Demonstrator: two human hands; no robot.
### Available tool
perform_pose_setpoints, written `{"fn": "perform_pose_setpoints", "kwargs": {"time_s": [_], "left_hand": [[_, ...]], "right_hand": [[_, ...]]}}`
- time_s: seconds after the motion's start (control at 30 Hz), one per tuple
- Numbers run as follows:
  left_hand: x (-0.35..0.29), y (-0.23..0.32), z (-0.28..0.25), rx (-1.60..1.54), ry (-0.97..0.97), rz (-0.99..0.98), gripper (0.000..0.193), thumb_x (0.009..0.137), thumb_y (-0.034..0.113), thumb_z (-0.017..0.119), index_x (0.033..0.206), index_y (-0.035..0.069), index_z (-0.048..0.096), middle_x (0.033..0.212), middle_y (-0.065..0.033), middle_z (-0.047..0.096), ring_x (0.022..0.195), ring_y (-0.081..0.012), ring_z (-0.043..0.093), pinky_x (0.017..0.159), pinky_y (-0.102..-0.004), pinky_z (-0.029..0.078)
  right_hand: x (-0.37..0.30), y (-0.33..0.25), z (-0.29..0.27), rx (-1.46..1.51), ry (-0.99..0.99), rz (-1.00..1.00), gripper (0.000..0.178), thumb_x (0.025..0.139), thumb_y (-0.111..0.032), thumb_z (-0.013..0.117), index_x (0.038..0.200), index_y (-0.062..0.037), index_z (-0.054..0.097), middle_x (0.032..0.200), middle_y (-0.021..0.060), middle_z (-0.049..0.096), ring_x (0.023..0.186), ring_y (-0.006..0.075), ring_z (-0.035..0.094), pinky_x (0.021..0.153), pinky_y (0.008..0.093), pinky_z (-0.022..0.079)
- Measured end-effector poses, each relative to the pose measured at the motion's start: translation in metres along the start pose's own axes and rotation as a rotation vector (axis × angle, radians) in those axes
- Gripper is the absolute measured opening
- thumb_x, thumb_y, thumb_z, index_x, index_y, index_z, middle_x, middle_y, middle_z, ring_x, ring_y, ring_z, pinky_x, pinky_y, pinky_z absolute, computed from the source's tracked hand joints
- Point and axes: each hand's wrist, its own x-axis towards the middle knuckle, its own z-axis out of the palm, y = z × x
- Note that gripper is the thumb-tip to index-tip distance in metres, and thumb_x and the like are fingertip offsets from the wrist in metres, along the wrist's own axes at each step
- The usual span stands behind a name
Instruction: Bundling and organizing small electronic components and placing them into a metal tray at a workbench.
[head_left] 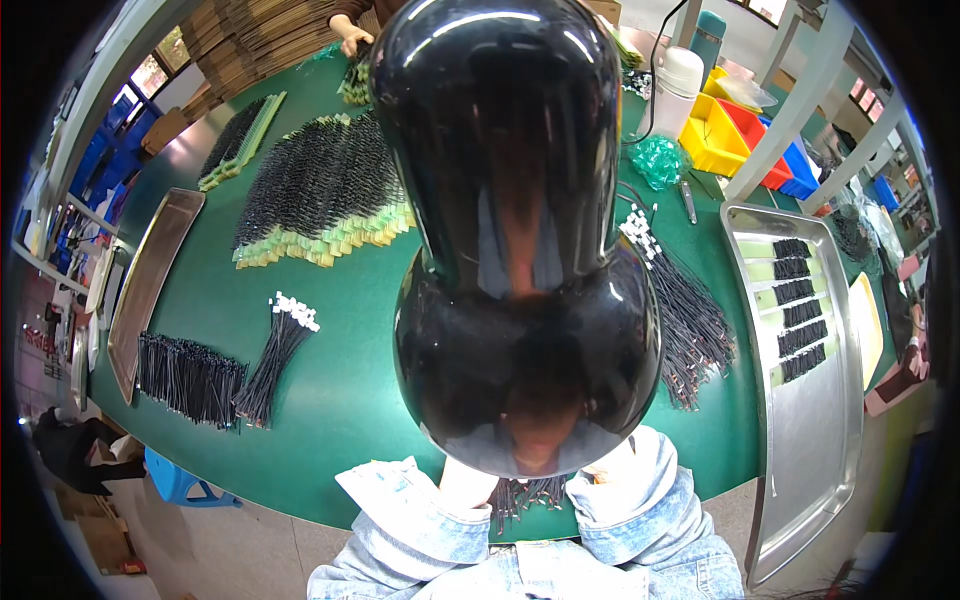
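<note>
At the bottom centre of the frame, two forearms in light-blue denim sleeves (410,525) run up toward a glossy black bulbous housing (525,370), which covers most of both hands. The left hand (470,487) shows only as a pale patch beyond its rolled cuff, and the right hand (612,462) as a smaller patch at its own; whether either is open or closed on something cannot be told. Between them, near the lower edge of the green tabletop (350,410), the ends of a bunch of black wires (530,492) stick out from under the housing; whether the fingers touch it is hidden. Right of centre, a larger bundle of black wires (690,325) with white connectors at its upper end fans out downward. At the lower left, a slimmer wire bundle (272,368), also white-tipped at the top, leans just beside a row of black wires (190,380), near a long metal tray (152,285). In the upper left, a broad pile of black wire pieces with pale green ends (320,180) spreads out, with a smaller stack (240,140) apart from it. At the far right, another metal tray (820,460) holds pale green strips with black wire clusters (797,310). Toward the upper right stand a yellow bin (710,150) and a white-lidded bottle (678,85). Near the top edge, a co-worker's hand (354,40) is close to a green-and-black clump (355,80).
</note>
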Motion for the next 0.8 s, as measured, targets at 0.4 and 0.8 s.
{"fn": "perform_pose_setpoints", "kwargs": {"time_s": [0.4,0.8], "left_hand": [[0.004,-0.023,-0.015,-0.242,-0.058,-0.207,0.018,0.086,0.012,0.038,0.082,-0.002,0.048,0.059,-0.0092,0.052,0.034,-0.0131,0.044,0.029,-0.0205,0.031],[0.029,0.013,-0.067,-0.721,0.435,-0.161,0.028,0.088,0.031,0.038,0.108,0.013,0.045,0.095,-0.0139,0.056,0.086,-0.0183,0.054,0.079,-0.0296,0.044]], "right_hand": [[-0.004,-0.010,-0.001,0.312,-0.190,0.120,0.027,0.079,-0.007,0.052,0.105,0.0004,0.051,0.094,0.0108,0.059,0.074,0.0151,0.058,0.062,0.0247,0.047],[0.013,-0.069,-0.052,1.213,0.198,0.288,0.016,0.086,-0.025,0.046,0.084,-0.0090,0.047,0.064,-0.0019,0.040,0.057,0.0077,0.039,0.051,0.0219,0.036]]}}
